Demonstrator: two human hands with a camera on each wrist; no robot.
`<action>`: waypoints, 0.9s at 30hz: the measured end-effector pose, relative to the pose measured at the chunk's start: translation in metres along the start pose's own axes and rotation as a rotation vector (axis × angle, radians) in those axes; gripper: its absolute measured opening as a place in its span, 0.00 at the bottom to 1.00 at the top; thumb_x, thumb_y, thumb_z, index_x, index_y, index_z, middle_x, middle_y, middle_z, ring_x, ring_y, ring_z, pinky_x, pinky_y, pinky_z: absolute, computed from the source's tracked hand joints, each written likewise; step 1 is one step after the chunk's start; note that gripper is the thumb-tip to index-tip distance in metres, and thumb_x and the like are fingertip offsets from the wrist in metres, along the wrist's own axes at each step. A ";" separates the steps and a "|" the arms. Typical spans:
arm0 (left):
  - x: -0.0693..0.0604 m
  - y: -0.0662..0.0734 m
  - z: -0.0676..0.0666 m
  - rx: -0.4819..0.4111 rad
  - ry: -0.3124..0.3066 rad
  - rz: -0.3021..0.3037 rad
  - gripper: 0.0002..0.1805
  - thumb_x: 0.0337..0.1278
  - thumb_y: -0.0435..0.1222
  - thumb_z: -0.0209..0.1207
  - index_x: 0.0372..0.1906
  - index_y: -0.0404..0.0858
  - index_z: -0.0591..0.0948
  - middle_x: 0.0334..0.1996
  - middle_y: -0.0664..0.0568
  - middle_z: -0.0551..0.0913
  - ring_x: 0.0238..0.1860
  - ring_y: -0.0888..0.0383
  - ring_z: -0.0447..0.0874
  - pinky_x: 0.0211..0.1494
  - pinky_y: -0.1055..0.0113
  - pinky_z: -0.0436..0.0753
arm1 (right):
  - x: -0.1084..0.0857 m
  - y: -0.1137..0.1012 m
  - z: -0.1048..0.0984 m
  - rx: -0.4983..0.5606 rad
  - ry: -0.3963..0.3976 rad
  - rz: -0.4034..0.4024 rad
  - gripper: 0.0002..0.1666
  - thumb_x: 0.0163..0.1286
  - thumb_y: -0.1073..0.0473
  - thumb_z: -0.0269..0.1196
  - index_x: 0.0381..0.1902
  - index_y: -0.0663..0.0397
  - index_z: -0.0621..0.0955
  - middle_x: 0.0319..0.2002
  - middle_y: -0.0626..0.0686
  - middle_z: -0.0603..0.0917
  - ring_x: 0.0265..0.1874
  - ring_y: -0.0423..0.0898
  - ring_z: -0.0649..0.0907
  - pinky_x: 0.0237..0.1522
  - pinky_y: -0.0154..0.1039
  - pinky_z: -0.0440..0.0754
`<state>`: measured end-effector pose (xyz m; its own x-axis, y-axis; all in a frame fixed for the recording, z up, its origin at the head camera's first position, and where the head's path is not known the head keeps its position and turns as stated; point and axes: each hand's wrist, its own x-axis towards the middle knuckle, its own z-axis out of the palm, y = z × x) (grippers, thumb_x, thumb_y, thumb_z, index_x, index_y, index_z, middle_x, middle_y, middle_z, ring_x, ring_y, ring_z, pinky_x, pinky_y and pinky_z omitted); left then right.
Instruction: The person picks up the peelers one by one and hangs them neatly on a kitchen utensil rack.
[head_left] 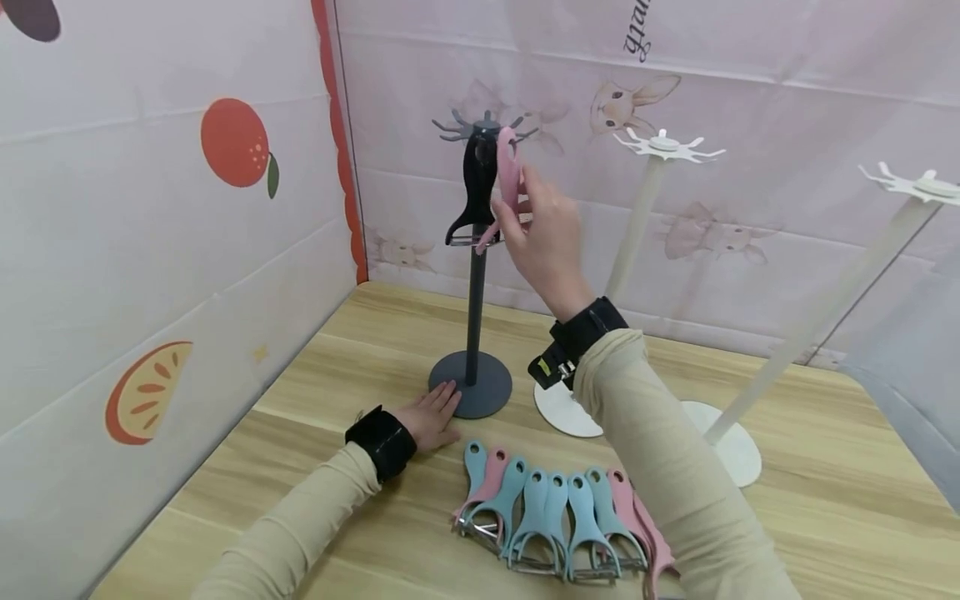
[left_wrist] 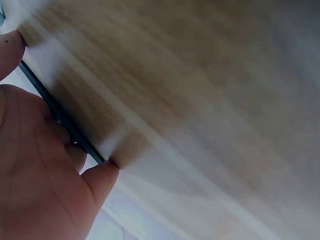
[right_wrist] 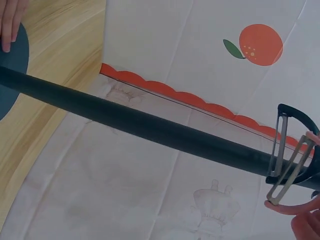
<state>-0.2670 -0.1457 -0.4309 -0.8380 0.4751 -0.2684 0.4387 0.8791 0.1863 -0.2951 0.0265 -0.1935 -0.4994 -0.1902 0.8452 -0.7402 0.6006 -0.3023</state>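
My right hand (head_left: pixel 549 237) pinches a pink peeler (head_left: pixel 508 173) by its handle, up at the hooked top of a dark grey stand (head_left: pixel 476 308). Whether the hole in that handle is over a hook, I cannot tell. Right beside it a black peeler (head_left: pixel 478 179) hangs from the stand. In the right wrist view, the blades of the black peeler (right_wrist: pixel 281 145) and the pink peeler (right_wrist: pixel 287 175) overlap in front of the pole. Down on the round base (head_left: pixel 487 398), my left hand (head_left: pixel 427 421) rests with its fingers straight.
A row of blue, green and pink peelers (head_left: pixel 557 508) lies on the wooden table (head_left: pixel 360 358) before the stand. Two white stands with hooked tops, a nearer one (head_left: pixel 636 233) and another (head_left: pixel 817 325), rise on the right. Printed cloth walls (head_left: pixel 187 250) border the table.
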 end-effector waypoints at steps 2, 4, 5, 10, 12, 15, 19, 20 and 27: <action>0.000 0.001 -0.001 -0.003 -0.008 0.003 0.36 0.66 0.46 0.45 0.68 0.28 0.50 0.69 0.36 0.44 0.69 0.44 0.39 0.67 0.53 0.49 | -0.007 0.003 -0.005 -0.016 -0.013 0.012 0.22 0.64 0.60 0.59 0.51 0.70 0.73 0.41 0.63 0.80 0.37 0.52 0.83 0.34 0.39 0.81; 0.001 0.000 0.001 0.006 -0.014 0.012 0.36 0.66 0.47 0.44 0.69 0.28 0.49 0.69 0.36 0.42 0.69 0.44 0.38 0.68 0.53 0.49 | -0.016 0.006 -0.011 -0.027 -0.034 0.028 0.24 0.64 0.59 0.58 0.54 0.70 0.72 0.43 0.64 0.80 0.38 0.53 0.82 0.34 0.41 0.81; 0.002 -0.001 0.002 0.008 -0.017 0.019 0.36 0.67 0.47 0.44 0.69 0.28 0.49 0.69 0.35 0.42 0.69 0.44 0.38 0.68 0.53 0.49 | -0.021 0.008 -0.014 -0.029 -0.045 0.034 0.25 0.64 0.59 0.58 0.55 0.71 0.71 0.43 0.65 0.80 0.39 0.54 0.81 0.35 0.42 0.81; 0.006 -0.006 0.005 0.005 -0.022 0.053 0.37 0.66 0.46 0.45 0.68 0.26 0.48 0.69 0.33 0.41 0.69 0.41 0.36 0.67 0.51 0.48 | -0.047 0.019 -0.028 -0.033 -0.091 0.035 0.27 0.64 0.59 0.59 0.56 0.73 0.70 0.42 0.65 0.80 0.38 0.55 0.82 0.33 0.43 0.81; 0.008 -0.008 0.007 0.020 -0.021 0.062 0.37 0.67 0.46 0.44 0.68 0.26 0.48 0.69 0.33 0.40 0.69 0.41 0.36 0.67 0.51 0.48 | -0.057 0.023 -0.033 -0.038 -0.111 0.028 0.27 0.63 0.60 0.59 0.56 0.73 0.70 0.42 0.66 0.80 0.37 0.56 0.82 0.33 0.43 0.81; 0.008 -0.010 0.007 0.038 -0.020 0.076 0.37 0.67 0.47 0.42 0.68 0.26 0.47 0.68 0.32 0.40 0.69 0.40 0.37 0.67 0.51 0.49 | -0.073 0.028 -0.040 -0.048 -0.141 0.013 0.28 0.62 0.61 0.60 0.56 0.74 0.70 0.42 0.66 0.80 0.38 0.56 0.82 0.33 0.43 0.81; 0.007 -0.009 0.004 0.002 -0.019 0.093 0.37 0.67 0.45 0.44 0.67 0.24 0.48 0.68 0.30 0.41 0.68 0.38 0.37 0.67 0.49 0.49 | -0.091 0.031 -0.049 -0.062 -0.170 -0.012 0.27 0.62 0.62 0.60 0.55 0.74 0.70 0.42 0.65 0.79 0.38 0.56 0.81 0.34 0.43 0.81; 0.007 -0.009 0.004 0.000 -0.024 0.092 0.37 0.67 0.45 0.44 0.68 0.24 0.48 0.68 0.30 0.41 0.68 0.39 0.36 0.67 0.49 0.48 | -0.095 0.032 -0.052 -0.065 -0.176 -0.017 0.27 0.62 0.62 0.61 0.55 0.73 0.70 0.42 0.65 0.79 0.38 0.56 0.81 0.34 0.44 0.80; 0.016 -0.018 0.013 0.008 -0.018 0.083 0.38 0.67 0.48 0.43 0.68 0.26 0.47 0.69 0.32 0.40 0.69 0.40 0.36 0.66 0.49 0.49 | -0.128 0.043 -0.069 -0.119 -0.281 -0.034 0.24 0.61 0.62 0.62 0.52 0.71 0.74 0.40 0.64 0.81 0.35 0.55 0.82 0.36 0.47 0.79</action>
<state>-0.2838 -0.1534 -0.4510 -0.7926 0.5473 -0.2689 0.5096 0.8367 0.2007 -0.2321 0.1306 -0.2838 -0.5923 -0.4093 0.6940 -0.7090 0.6739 -0.2076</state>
